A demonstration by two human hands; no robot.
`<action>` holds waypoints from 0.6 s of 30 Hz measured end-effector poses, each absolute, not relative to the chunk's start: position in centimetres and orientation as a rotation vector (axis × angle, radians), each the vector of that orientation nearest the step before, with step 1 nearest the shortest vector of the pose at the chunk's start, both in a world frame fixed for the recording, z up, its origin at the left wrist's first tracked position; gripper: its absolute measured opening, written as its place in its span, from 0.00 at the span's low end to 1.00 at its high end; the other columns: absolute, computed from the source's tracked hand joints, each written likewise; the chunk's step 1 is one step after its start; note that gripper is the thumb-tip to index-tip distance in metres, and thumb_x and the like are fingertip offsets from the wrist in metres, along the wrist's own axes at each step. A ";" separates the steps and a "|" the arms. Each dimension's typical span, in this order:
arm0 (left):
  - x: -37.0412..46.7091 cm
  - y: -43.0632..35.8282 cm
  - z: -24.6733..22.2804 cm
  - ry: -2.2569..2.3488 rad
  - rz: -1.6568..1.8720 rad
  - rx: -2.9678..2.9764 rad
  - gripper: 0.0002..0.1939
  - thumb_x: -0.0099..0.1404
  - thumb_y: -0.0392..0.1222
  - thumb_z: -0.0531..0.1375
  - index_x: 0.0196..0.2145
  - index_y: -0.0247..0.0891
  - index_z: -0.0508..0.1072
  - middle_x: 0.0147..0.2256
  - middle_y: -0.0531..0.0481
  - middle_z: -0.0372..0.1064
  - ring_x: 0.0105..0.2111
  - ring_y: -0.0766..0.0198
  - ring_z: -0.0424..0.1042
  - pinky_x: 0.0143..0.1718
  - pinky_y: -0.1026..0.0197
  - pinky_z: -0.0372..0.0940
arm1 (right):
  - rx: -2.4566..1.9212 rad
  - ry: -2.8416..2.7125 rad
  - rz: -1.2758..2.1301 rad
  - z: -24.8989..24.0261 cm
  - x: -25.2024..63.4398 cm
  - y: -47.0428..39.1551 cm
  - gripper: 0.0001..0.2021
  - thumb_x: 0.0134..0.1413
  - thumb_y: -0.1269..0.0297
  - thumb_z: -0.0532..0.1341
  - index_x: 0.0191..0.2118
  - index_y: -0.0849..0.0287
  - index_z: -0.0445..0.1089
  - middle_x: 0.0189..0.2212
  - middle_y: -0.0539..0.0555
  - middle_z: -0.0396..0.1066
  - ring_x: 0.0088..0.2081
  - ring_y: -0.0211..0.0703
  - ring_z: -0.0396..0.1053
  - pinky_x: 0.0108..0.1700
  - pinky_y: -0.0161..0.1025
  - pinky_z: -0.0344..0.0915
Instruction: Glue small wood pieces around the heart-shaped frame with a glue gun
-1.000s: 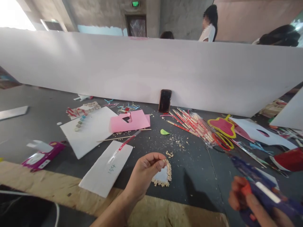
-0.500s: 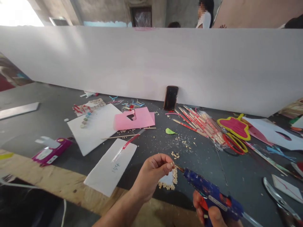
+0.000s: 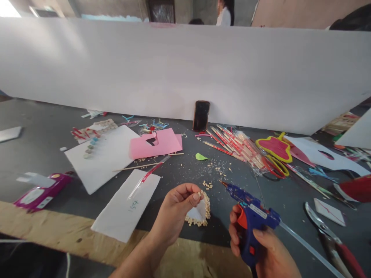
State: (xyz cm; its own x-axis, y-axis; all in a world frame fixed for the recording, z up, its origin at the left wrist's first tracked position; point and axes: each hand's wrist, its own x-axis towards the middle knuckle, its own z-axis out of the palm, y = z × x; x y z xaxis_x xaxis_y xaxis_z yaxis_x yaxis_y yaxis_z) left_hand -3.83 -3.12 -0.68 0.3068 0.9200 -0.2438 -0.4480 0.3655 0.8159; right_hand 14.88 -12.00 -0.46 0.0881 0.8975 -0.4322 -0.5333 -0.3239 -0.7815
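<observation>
Over the upper-left edge of the white card [image 3: 195, 213], the left grip [image 3: 176, 206] pinches a tiny pale bit [image 3: 201, 194]. The card, rimmed with beige wooden pieces [image 3: 208, 208], lies partly hidden below that grip. Right of the card, the right grip [image 3: 271, 250] clasps a blue, orange-triggered glue gun [image 3: 248, 227].

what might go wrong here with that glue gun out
The glue gun in the right hand has its nozzle near the left hand; if hot, it might burn that hand. Glue could drip onto the dark tabletop. The left hand might also nudge the bit-edged white piece.
</observation>
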 end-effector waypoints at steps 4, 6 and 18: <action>-3.9 -3.4 -0.5 0.804 1.008 0.715 0.13 0.53 0.44 0.70 0.29 0.33 0.74 0.26 0.52 0.69 0.28 0.71 0.63 0.32 0.69 0.57 | -1.038 -0.395 1.575 0.5 14.7 -11.9 0.18 0.45 0.58 0.63 0.45 0.51 0.72 0.33 0.53 0.71 0.29 0.41 0.66 0.29 0.38 0.63; -3.9 -3.6 -0.5 0.802 1.005 0.718 0.13 0.53 0.44 0.70 0.29 0.33 0.74 0.26 0.53 0.69 0.28 0.71 0.63 0.32 0.69 0.57 | -1.004 -0.401 1.600 0.6 14.7 -12.0 0.19 0.45 0.58 0.62 0.46 0.50 0.72 0.36 0.52 0.71 0.27 0.39 0.64 0.28 0.38 0.62; -3.6 -3.6 -0.5 0.824 0.992 0.738 0.13 0.53 0.45 0.70 0.29 0.34 0.74 0.26 0.52 0.69 0.27 0.72 0.63 0.31 0.69 0.58 | -1.277 -0.981 1.425 -1.6 15.3 -13.0 0.24 0.57 0.41 0.51 0.34 0.58 0.71 0.20 0.50 0.63 0.21 0.35 0.58 0.24 0.35 0.57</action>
State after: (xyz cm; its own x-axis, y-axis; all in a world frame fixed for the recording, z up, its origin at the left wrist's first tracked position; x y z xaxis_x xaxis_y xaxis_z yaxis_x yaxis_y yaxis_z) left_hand -3.60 -3.62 -0.46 0.3107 0.9172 -0.2494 -0.4131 0.3666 0.8336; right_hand 15.29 -12.99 -1.59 -0.0020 0.9737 -0.2278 -0.1350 -0.2260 -0.9647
